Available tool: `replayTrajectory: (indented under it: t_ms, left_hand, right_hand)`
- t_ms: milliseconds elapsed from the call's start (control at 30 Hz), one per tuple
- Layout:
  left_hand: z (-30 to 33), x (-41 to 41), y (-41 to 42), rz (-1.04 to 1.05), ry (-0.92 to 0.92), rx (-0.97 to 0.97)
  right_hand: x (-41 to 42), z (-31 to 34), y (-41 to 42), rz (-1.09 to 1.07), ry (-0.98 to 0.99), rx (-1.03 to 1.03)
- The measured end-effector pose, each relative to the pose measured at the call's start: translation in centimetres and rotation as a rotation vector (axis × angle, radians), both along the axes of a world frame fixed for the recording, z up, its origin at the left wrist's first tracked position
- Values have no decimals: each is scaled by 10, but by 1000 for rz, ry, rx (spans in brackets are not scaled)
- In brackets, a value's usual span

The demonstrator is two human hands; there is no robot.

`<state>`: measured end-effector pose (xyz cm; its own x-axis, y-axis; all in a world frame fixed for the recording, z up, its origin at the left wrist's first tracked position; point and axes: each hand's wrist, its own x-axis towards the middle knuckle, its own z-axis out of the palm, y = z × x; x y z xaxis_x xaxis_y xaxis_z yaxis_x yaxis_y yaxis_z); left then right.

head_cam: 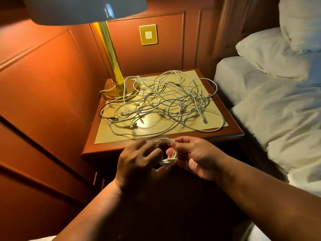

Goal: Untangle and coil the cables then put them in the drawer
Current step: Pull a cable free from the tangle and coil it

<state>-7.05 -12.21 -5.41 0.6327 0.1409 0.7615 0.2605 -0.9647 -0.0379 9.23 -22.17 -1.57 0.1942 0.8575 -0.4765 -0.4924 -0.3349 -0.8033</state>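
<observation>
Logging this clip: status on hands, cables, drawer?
Both hands, left hand and right hand, grip one coiled white cable. Tangled cables cover the nightstand. Drawer not visible.

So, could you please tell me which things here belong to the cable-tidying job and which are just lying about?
Job:
- coiled white cable, held by left hand and right hand
- tangled cables on the nightstand

Lying about:
- brass lamp
- wall switch
- pillows
</observation>
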Motion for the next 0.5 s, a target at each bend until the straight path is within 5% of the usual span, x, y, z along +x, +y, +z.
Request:
replayTrajectory:
  t_ms: [233,500]
  left_hand:
    - [25,3,-21,-47,24,124]
    - [53,6,-42,32,48,155]
  right_hand:
    - [-11,31,-21,79,-241,54]
    - [-16,59,-53,-61,-242,44]
